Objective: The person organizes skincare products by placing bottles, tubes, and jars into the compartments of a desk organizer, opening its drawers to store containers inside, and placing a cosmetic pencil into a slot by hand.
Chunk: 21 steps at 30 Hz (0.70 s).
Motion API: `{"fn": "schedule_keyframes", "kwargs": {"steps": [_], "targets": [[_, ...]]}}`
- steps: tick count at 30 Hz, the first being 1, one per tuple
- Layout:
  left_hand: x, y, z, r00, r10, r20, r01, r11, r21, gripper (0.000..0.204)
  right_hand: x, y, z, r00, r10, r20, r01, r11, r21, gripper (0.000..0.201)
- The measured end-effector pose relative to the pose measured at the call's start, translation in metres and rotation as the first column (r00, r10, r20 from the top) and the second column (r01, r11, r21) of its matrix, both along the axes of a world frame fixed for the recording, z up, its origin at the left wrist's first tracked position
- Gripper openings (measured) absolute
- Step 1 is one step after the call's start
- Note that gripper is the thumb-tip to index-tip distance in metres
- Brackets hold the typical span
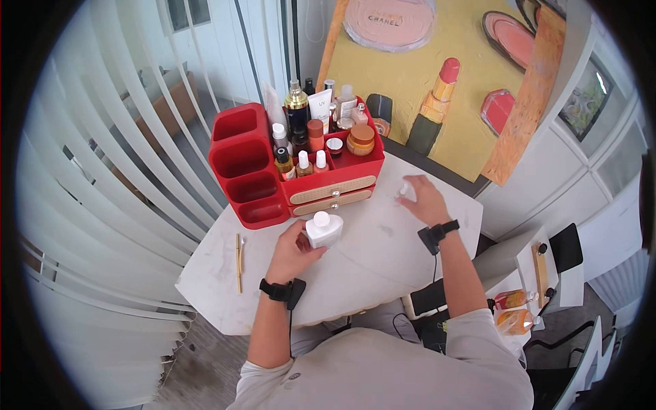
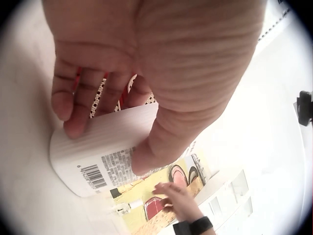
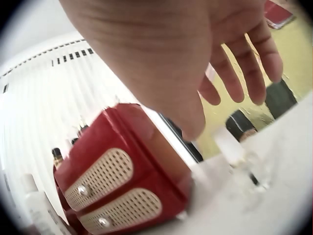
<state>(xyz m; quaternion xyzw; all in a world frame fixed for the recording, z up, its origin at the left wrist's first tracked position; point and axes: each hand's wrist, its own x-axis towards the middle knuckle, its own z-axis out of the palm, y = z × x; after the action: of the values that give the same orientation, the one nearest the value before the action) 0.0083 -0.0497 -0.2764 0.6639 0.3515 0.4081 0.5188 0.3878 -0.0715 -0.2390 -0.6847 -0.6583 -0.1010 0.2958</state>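
Left hand (image 1: 295, 247) grips a white ribbed lotion bottle (image 1: 324, 230), fingers and thumb curled round its body; left wrist view shows the thumb (image 2: 156, 147) pressed on the barcode label side. Bottle stands upright on the white bench (image 1: 383, 253), just in front of the red organizer (image 1: 287, 171) and its two wicker-front drawers (image 1: 333, 193). Right hand (image 1: 422, 198) is over a small clear glass bottle with a white cap (image 3: 242, 159) near the bench's far edge, fingers loosely spread; right wrist view shows it above the bottle, contact unclear, holding nothing. Organizer's top compartments hold assorted cosmetic bottles and jars. Gold-toned thin tool (image 1: 238, 262) lies on the bench left of the left hand. Makeup painting (image 1: 437, 75) leans behind.
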Motion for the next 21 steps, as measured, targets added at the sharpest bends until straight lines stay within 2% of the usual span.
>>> {"fn": "schedule_keyframes", "kwargs": {"steps": [2, 4, 6, 8, 10, 11, 13, 14, 16, 17, 18, 20, 21], "targets": [[0.002, -0.004, 0.009, 1.000, 0.013, 0.000, -0.013, 0.999, 0.048, 0.058, -0.003, -0.005, -0.010, 0.998, 0.058, 0.012, -0.057, 0.998, -0.036, 0.036], [0.002, -0.006, 0.018, 0.999, 0.032, 0.001, -0.032, 0.995, 0.099, 0.060, -0.008, -0.004, -0.014, 0.978, 0.042, -0.206, -0.100, 0.954, -0.281, 0.038], [0.001, -0.007, 0.025, 0.988, 0.148, -0.047, -0.126, 0.941, 0.313, 0.060, -0.014, -0.005, -0.017, 0.972, 0.068, -0.224, -0.124, 0.961, -0.247, 0.037], [0.005, -0.009, 0.024, 0.989, 0.144, -0.044, -0.126, 0.952, 0.280, 0.058, -0.021, -0.011, -0.014, 0.966, 0.090, -0.242, -0.143, 0.967, -0.212, 0.037], [0.008, -0.007, 0.030, 0.989, 0.142, -0.038, -0.128, 0.959, 0.251, 0.057, -0.026, -0.017, -0.003, 0.870, 0.172, -0.462, -0.297, 0.931, -0.214, 0.036], [0.008, -0.008, 0.034, 0.990, 0.122, -0.067, -0.098, 0.955, 0.281, 0.055, -0.033, -0.020, 0.011, 0.868, 0.175, -0.465, -0.299, 0.931, -0.209, 0.036], [0.009, -0.015, 0.046, 0.989, 0.105, -0.100, -0.069, 0.949, 0.309, 0.053, -0.045, -0.021, 0.041, 0.768, 0.271, -0.581, -0.345, 0.938, -0.018, 0.035], [0.011, -0.019, 0.056, 0.980, 0.139, -0.140, -0.086, 0.939, 0.333, 0.052, -0.048, -0.019, 0.056, 0.764, 0.271, -0.585, -0.347, 0.938, -0.018, 0.035], [0.017, -0.026, 0.078, 0.967, 0.177, -0.183, -0.102, 0.928, 0.358, 0.050, -0.051, -0.007, 0.087, 0.679, 0.405, -0.612, -0.338, 0.913, 0.228, 0.034], [0.021, -0.026, 0.090, 0.983, 0.167, -0.076, -0.135, 0.938, 0.320, 0.049, -0.054, 0.000, 0.102, 0.675, 0.408, -0.615, -0.339, 0.911, 0.233, 0.034], [0.025, -0.026, 0.107, 0.987, 0.159, 0.033, -0.162, 0.947, 0.278, 0.049, -0.057, 0.008, 0.117, 0.714, 0.401, -0.574, -0.318, 0.916, 0.244, 0.033], [0.035, -0.022, 0.151, 0.982, 0.062, 0.178, -0.113, 0.951, 0.288, 0.057, -0.059, 0.025, 0.129, 0.748, 0.392, -0.536, -0.298, 0.920, 0.256, 0.033], [0.036, -0.015, 0.168, 0.986, 0.026, 0.166, -0.083, 0.933, 0.350, 0.059, -0.058, 0.035, 0.129, 0.742, 0.413, -0.528, -0.341, 0.911, 0.233, 0.032]]}}
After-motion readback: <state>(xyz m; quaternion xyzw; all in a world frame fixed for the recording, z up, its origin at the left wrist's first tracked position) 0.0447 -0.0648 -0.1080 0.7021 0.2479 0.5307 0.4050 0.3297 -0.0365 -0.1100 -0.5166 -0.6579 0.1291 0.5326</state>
